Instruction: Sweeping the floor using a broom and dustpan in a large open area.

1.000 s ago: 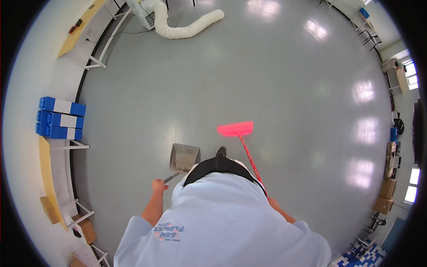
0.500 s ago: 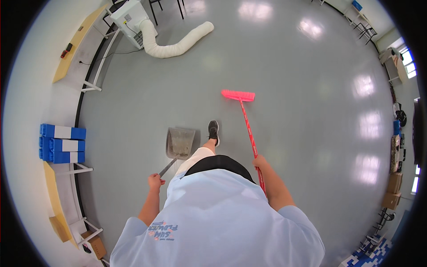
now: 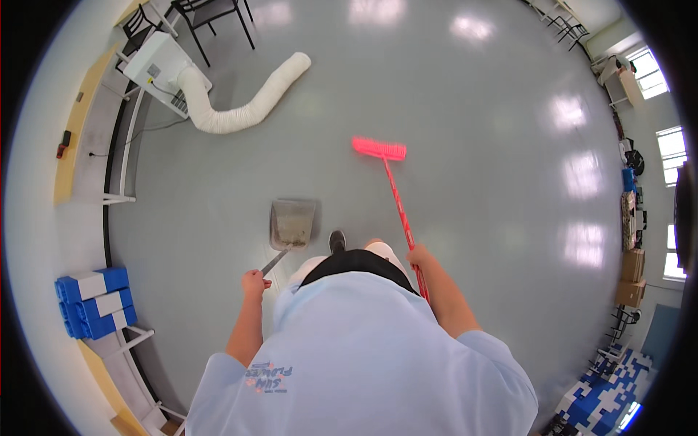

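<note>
My left hand (image 3: 254,282) is closed round the grey handle of a dustpan (image 3: 293,221). The pan is grey and scuffed, held ahead of me on the left, with some dirt or stains near its handle end; whether it touches the floor I cannot tell. My right hand (image 3: 419,256) grips the red pole of a broom (image 3: 397,196). Its pink bristled head (image 3: 379,148) is out in front of me, slightly right of the dustpan and farther off, apart from it. One dark shoe (image 3: 337,241) shows between the two tools.
A white portable air unit (image 3: 156,69) with a bent white hose (image 3: 240,116) stands at the far left, near black chairs (image 3: 211,18). Along the left wall are a narrow yellow-topped table (image 3: 87,123) and stacked blue and white blocks (image 3: 97,301). Cardboard boxes (image 3: 631,280) line the right side.
I have stepped forward over the floor, so the air unit, hose and blocks sit nearer and lower. Both hands keep hold of their tools. The broom head has shifted slightly left.
</note>
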The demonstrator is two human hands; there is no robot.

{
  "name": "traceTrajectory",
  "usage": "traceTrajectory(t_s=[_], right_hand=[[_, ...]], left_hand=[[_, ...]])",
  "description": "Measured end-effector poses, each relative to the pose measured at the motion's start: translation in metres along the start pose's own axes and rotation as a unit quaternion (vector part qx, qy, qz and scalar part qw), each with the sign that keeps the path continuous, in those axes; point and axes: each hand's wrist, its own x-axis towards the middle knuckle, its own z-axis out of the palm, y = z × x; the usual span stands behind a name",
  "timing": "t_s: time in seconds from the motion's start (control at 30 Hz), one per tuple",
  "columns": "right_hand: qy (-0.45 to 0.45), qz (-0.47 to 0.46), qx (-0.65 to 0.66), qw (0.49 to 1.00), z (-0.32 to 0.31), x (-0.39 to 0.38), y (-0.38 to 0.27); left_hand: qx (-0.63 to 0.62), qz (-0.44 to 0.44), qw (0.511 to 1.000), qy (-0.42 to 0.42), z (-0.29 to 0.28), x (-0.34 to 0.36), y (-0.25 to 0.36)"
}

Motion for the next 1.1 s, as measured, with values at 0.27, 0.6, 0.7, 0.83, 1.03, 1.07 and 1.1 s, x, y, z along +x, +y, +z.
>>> traceTrajectory(t_s=[0.27,0.6,0.7,0.83,1.03,1.07,1.1], right_hand=[[-0.020,0.011,-0.099,0.995,-0.062,0.050,-0.069],[-0.014,-0.003,-0.115,0.993,-0.143,0.172,-0.196],[-0.052,-0.035,-0.161,0.985,-0.173,0.195,-0.257],[-0.023,-0.012,-0.156,0.987,-0.218,0.229,-0.301],[-0.044,-0.018,-0.201,0.978,-0.264,0.270,-0.368],[-0.041,-0.013,-0.183,0.982,-0.268,0.277,-0.378],[-0.038,-0.008,-0.164,0.986,-0.272,0.283,-0.388]], left_hand=[[0.020,0.030,0.999,-0.005,0.061,0.032,0.122],[-0.025,0.050,0.998,-0.028,0.158,0.085,0.299],[-0.021,0.063,0.998,-0.021,0.183,0.106,0.345],[-0.034,0.089,0.995,-0.029,0.219,0.126,0.418],[-0.105,0.091,0.989,-0.042,0.255,0.154,0.496],[-0.110,0.098,0.988,-0.048,0.260,0.162,0.509],[-0.111,0.096,0.988,-0.050,0.265,0.170,0.523]])
